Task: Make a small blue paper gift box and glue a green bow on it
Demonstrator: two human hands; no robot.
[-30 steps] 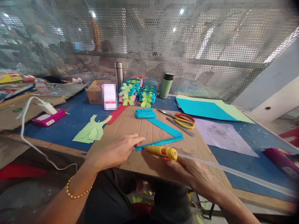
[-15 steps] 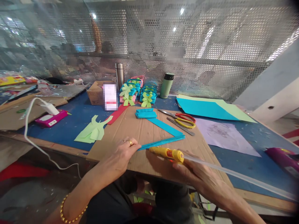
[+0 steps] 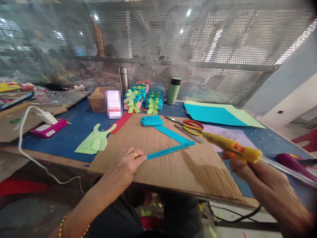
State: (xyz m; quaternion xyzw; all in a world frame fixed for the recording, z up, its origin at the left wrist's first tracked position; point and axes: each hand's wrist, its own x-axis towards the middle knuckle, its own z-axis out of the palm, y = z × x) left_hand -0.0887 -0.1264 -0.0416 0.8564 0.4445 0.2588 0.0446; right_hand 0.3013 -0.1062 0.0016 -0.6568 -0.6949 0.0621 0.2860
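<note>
My left hand [image 3: 128,162] pinches the near end of a narrow folded blue paper strip [image 3: 170,150] over a cardboard sheet [image 3: 158,175]. A yellow hot glue gun [image 3: 230,147] with a clear glue stick in its back is gripped in my right hand [image 3: 262,178], raised over the right side of the board and slightly blurred. Its nozzle points left, apart from the strip. A flat blue paper strip [image 3: 170,135] runs from the folded strip's far end toward a small folded blue paper piece [image 3: 152,121].
Scissors [image 3: 190,127] and a metal blade-like tool [image 3: 189,134] lie at the board's upper right. Behind stand small paper baskets [image 3: 155,102], a green bottle [image 3: 174,91] and a steel flask [image 3: 123,81]. Light green cutouts [image 3: 95,140] and a pink power strip [image 3: 49,129] are left.
My right hand has lifted the glue gun away from the folded strip, up and to the right. My left hand keeps its pinch on the strip's end.
</note>
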